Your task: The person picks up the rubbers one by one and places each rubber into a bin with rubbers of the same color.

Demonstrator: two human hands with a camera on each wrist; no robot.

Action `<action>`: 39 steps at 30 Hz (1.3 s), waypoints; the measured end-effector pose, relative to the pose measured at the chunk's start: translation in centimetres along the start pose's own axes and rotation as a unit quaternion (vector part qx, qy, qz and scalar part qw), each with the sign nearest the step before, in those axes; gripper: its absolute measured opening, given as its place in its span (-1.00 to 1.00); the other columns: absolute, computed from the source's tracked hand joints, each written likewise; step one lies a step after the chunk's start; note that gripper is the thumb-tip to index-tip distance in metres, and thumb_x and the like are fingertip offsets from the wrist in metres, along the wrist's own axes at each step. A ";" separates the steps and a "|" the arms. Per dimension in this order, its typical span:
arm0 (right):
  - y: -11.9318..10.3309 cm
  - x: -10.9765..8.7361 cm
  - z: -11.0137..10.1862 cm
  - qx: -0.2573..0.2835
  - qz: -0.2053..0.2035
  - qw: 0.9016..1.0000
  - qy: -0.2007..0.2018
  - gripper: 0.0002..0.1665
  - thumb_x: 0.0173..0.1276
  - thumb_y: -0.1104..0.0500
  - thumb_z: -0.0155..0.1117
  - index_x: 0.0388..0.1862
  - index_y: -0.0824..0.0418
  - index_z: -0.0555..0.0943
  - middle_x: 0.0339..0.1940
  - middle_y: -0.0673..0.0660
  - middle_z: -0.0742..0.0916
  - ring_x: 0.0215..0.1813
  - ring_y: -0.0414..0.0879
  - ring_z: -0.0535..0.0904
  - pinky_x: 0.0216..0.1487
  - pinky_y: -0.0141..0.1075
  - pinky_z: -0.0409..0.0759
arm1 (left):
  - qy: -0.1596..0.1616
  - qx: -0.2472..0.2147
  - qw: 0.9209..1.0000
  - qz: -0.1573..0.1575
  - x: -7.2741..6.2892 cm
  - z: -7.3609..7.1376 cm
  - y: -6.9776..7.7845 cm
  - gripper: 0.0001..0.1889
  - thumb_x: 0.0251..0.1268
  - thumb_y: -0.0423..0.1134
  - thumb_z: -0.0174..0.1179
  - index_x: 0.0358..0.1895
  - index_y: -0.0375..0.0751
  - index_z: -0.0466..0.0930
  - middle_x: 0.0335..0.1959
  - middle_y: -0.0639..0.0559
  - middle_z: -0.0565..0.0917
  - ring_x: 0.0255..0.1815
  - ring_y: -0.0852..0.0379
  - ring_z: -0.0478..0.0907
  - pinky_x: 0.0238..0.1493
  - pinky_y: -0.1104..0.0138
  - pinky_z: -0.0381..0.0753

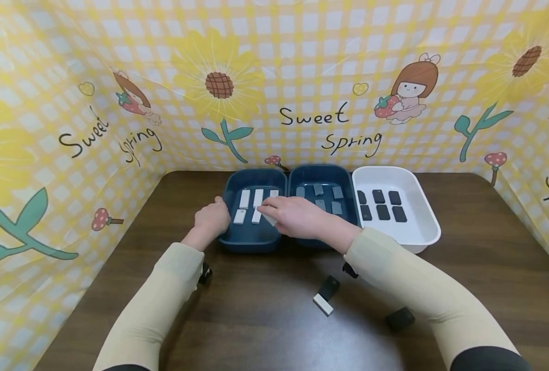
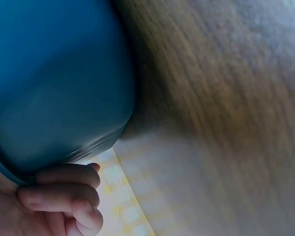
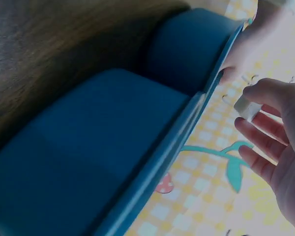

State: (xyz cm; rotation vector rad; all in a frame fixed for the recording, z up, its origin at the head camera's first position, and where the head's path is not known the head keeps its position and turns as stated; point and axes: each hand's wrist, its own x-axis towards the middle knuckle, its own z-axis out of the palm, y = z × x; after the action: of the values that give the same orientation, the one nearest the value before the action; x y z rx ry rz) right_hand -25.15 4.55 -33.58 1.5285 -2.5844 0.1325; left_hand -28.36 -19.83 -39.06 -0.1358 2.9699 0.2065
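Left hand (image 1: 213, 218) is at the outer side of the left blue tub (image 1: 251, 247), wrist bent inward, grip closed on the rim with fingers curled. Right hand (image 1: 302, 219) comes in from the right, forearm slanting past the front of the middle blue tub (image 1: 320, 169); grip pinches a white block (image 1: 270, 218) over the left tub's right half, other fingers loosely bent. Can't tell how high.

Surface: dark wood-grain desk (image 1: 251, 319), yellow checked fabric (image 1: 274, 62) around left, back and right.

Clearances: all three tubs sit in a row near the back edge, the two blue ones side by side, white tub (image 1: 429, 226) next to them. Desk runs on past both ends. Black block (image 1: 400, 319) lies just beside the right sleeve (image 1: 409, 278); another black-and-white pair (image 1: 326, 296) sits between the forearms, touching.
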 end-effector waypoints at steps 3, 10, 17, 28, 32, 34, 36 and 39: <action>0.5 0.6 0.4 -0.004 0.040 0.999 -0.004 -0.41 0.28 0.17 0.38 0.30 0.19 0.50 0.18 0.13 0.59 0.09 -0.07 0.53 0.09 -0.24 0.53 | 0.000 -0.003 1.000 -0.002 -0.1 0.0 0.0 -0.43 0.51 -0.24 -0.18 0.40 -0.59 0.02 -0.12 -0.44 0.58 -0.24 -0.22 0.57 -0.12 -0.06 0.57; 0.9 2.1 1.4 -0.011 0.106 0.994 -0.003 -0.44 0.29 0.11 0.38 0.25 0.22 0.52 0.07 0.14 0.61 -0.02 -0.05 0.55 -0.02 -0.23 0.57 | 0.006 -0.015 1.000 -0.005 -0.1 0.1 0.1 -0.45 0.52 -0.23 -0.19 0.39 -0.57 0.04 -0.12 -0.44 0.57 -0.23 -0.23 0.57 -0.11 -0.06 0.56; 1.0 3.5 2.9 -0.025 0.126 0.991 -0.039 -0.49 0.31 0.07 0.35 0.20 0.20 0.54 0.02 0.13 0.62 -0.09 -0.08 0.56 -0.05 -0.26 0.58 | -0.001 -0.022 1.000 -0.006 -0.2 0.1 0.0 -0.45 0.54 -0.23 -0.23 0.40 -0.58 0.02 -0.08 -0.45 0.56 -0.19 -0.24 0.56 -0.08 -0.07 0.55; 1.7 4.5 4.1 -0.030 0.190 0.975 -0.111 -0.40 0.35 0.04 0.31 0.31 0.20 0.44 0.19 0.16 0.60 0.10 -0.04 0.55 0.26 -0.06 0.37 | 0.000 -0.024 1.000 0.001 -0.1 0.0 -0.1 -0.46 0.58 -0.22 -0.29 0.40 -0.60 0.01 -0.10 -0.46 0.56 -0.22 -0.23 0.56 -0.11 -0.07 0.56; 1.7 4.6 4.2 -0.023 0.196 0.973 -0.119 -0.46 0.39 0.10 0.24 0.30 0.23 0.45 0.18 0.19 0.60 0.09 -0.01 0.56 0.26 -0.07 0.39 | 0.002 -0.024 1.000 -0.001 -0.1 0.1 -0.1 -0.45 0.57 -0.21 -0.28 0.40 -0.60 0.01 -0.09 -0.46 0.56 -0.22 -0.23 0.56 -0.11 -0.07 0.56; 1.7 4.8 4.2 -0.026 0.196 0.973 -0.118 -0.51 0.39 0.13 0.23 0.26 0.24 0.49 0.15 0.19 0.63 0.06 -0.01 0.57 0.24 -0.09 0.41 | 0.004 -0.023 1.000 -0.002 -0.1 0.1 -0.1 -0.45 0.57 -0.21 -0.28 0.40 -0.59 0.02 -0.09 -0.45 0.56 -0.22 -0.23 0.57 -0.10 -0.07 0.56; 1.8 5.1 4.4 -0.033 0.199 0.972 -0.121 -0.57 0.39 0.13 0.22 0.20 0.22 0.54 0.07 0.16 0.66 0.00 -0.02 0.59 0.20 -0.12 0.43 | 0.004 -0.023 1.000 -0.002 -0.1 0.1 -0.1 -0.45 0.57 -0.21 -0.28 0.40 -0.60 0.01 -0.10 -0.45 0.56 -0.22 -0.23 0.57 -0.10 -0.08 0.55; 1.8 5.5 4.7 -0.031 0.206 0.969 -0.131 -0.67 0.38 0.14 0.22 0.08 0.19 0.61 -0.03 0.13 0.70 -0.07 -0.02 0.59 0.21 -0.11 0.42 | 0.003 -0.024 1.000 -0.004 0.0 0.1 -0.2 -0.45 0.57 -0.20 -0.28 0.41 -0.59 0.01 -0.10 -0.44 0.57 -0.22 -0.23 0.57 -0.10 -0.07 0.55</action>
State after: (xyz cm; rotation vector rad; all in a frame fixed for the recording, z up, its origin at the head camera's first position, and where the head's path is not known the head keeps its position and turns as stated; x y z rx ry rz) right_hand -29.74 -0.04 -37.37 1.0266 -3.0509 -0.1166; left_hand -28.28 -19.96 -39.22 -0.1551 2.9704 0.2762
